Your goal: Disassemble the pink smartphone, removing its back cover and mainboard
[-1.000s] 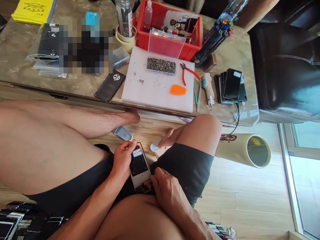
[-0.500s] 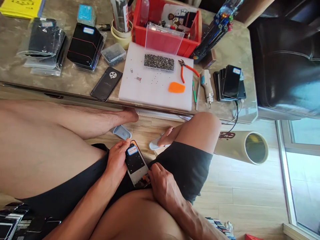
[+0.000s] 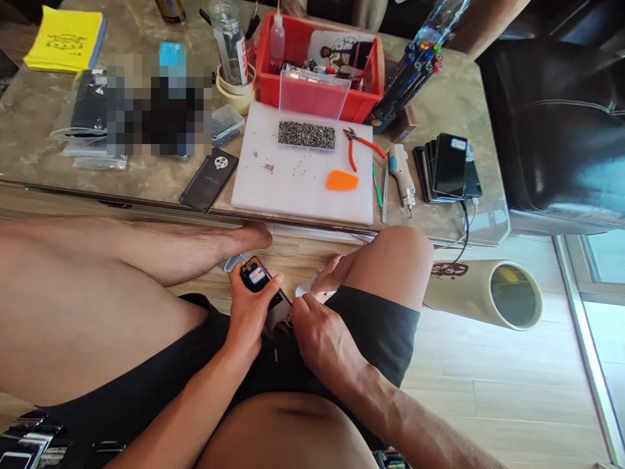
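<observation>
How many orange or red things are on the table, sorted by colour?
Orange: 1, the flat orange plastic pry pick on the white work mat.
Red: 2, the red plastic crate behind the mat and the red-handled cutting pliers at the mat's right edge.
Total: 3.

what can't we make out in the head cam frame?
- Black opened phone with blue-white sticker: lower half covered by left hand and right hand.
- Right fingertips: what they pinch is too small to tell.
- Dark items left on the marble table: pixelated.
- Small grey screws in clear tray: too small.
</observation>
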{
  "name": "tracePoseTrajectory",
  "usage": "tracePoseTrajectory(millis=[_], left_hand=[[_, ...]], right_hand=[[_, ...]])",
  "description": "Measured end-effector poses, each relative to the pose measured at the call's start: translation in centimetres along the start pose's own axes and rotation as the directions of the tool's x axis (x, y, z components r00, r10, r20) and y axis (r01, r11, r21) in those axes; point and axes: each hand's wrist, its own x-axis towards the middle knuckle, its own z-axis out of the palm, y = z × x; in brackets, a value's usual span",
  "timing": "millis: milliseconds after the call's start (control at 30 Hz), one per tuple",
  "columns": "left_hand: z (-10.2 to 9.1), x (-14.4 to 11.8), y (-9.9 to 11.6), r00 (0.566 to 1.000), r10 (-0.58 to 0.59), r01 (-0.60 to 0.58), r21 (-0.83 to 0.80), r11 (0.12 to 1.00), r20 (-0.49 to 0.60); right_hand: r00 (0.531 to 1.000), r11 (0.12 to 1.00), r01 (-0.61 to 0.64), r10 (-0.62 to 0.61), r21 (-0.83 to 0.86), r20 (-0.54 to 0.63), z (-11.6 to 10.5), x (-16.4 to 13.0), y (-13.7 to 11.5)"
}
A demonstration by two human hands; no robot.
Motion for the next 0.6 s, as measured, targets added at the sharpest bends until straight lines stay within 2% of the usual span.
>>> tracePoseTrajectory(millis=[67,167,367,500,600], left_hand=[[1.2,0.8,0.4,0.999,0.021,-0.021,0.01,1.0,-0.035],[2.7,2.3,1.3,0.99,0.117,-0.117,0.008,0.993,-0.075],[4.2,4.2,3.5,0.937,0.329,-0.325,0.045,0.944,-0.117],[4.7,5.2,4.0,0.897,0.421,-0.416,0.066,0.907,-0.132],[5.2,5.7,4.0,0.905,0.406,-0.407,0.016,0.913,-0.13]], right_hand=[[1.0,0.999,-0.014,0.015,-0.029,0.024,-0.1,1.2,0.1],[0.997,0.997,-0.069,0.069,-0.046,-0.018,-0.4,2.7,0.3],[0.959,0.958,-0.284,0.283,-0.04,-0.028,-2.0,4.3,0.3],[0.959,0.96,-0.278,0.276,-0.02,-0.066,-2.6,5.2,0.4],[0.961,0.969,-0.248,0.243,-0.022,-0.133,-2.8,6.2,0.8]])
